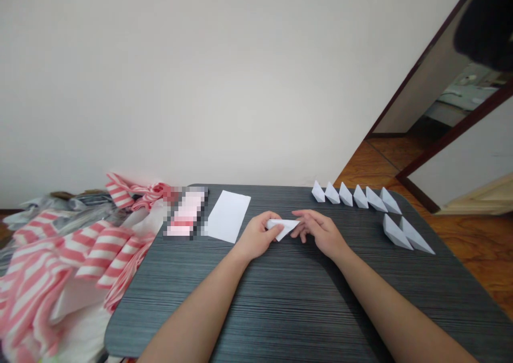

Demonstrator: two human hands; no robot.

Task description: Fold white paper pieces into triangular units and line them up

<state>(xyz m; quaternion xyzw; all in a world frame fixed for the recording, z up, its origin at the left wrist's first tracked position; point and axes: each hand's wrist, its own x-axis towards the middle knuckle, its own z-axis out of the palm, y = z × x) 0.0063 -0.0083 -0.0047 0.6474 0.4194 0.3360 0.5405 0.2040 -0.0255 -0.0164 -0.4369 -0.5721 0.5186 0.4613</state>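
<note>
My left hand (256, 237) pinches a folded white paper triangle (282, 229) between its thumb and fingers, above the dark grey grained table (280, 309). My right hand (320, 233) lies just right of the paper, its fingertips at or very near the pointed tip. It seems to hold nothing. A row of several folded paper wedges (356, 196) stands along the far right edge of the table. Two longer wedges (406, 234) lie nearer my right hand. A flat white paper sheet (227, 216) lies beyond my left hand.
A pixelated pink-and-white item (186, 212) lies at the table's far edge. A heap of pink-and-white striped cloth (80, 256) covers the left side and overlaps the table's edge. A wooden floor (473, 245) lies right of the table, below a door frame (433, 74).
</note>
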